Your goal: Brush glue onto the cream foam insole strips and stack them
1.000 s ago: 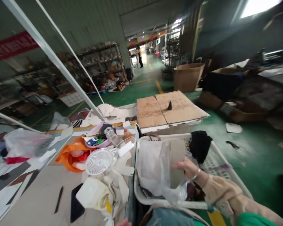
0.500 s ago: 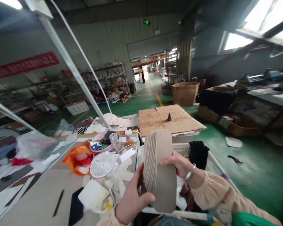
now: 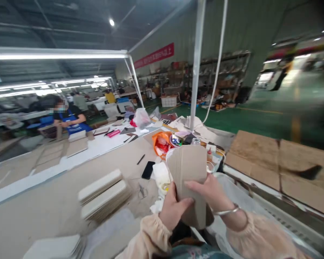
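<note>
A fanned stack of grey-beige cardboard pieces with rounded ends (image 3: 193, 162) is held upright in front of me. My left hand (image 3: 174, 210) is closed around its lower left edge, thumb lying across the front. My right hand (image 3: 209, 190), with a silver bangle at the wrist, grips the right edge, its thumb pressed on the face of the front piece. Left of my hands, two piles of similar pieces (image 3: 105, 196) lie side by side on the table (image 3: 54, 196). Another pile (image 3: 54, 248) sits at the near edge, cut off by the frame.
Scissors (image 3: 142, 192), a black phone (image 3: 148, 169), a dark pen (image 3: 140, 159) and an orange bag (image 3: 158, 144) lie on the table. A metal post (image 3: 197, 68) rises behind them. Flattened cardboard (image 3: 251, 156) is at right. A co-worker in a blue apron (image 3: 74, 120) is at far left.
My view has swung left, bringing the table's piles and the co-worker into sight. The stack, still in both hands, has moved from over the crate area toward the table and its fan looks narrower.
</note>
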Tool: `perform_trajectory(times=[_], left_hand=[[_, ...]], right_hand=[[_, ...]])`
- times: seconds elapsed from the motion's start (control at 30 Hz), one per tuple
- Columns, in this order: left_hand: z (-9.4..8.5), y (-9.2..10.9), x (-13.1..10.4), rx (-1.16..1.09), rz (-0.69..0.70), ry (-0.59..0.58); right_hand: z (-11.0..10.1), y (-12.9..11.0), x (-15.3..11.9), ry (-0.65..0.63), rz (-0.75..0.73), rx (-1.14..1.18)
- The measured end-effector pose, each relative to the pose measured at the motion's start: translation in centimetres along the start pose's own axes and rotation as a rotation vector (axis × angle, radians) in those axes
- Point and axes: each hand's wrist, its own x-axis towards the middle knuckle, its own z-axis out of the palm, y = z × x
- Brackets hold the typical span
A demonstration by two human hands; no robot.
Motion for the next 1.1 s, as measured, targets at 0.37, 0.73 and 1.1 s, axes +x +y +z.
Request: perform_trajectory(times=[0.37,0.73,1.1], left_hand=[[-6.3,0.9,-5.8,-0.466,0.267,0.481],[-9.5,-2.0,-13.0,-0.806,0.185,0.94],[-12.2,-2.9,-13.4,-1.081,0.152,1.224]], right_hand=[[8.8,3.0,-2.0,-0.548,-0.499,-0.636],[11.9,8.8,-2.4,-0.688,-1.135,-1.058],[14.0,9.0,-2.0,-1.032,-0.604,-0.612]])
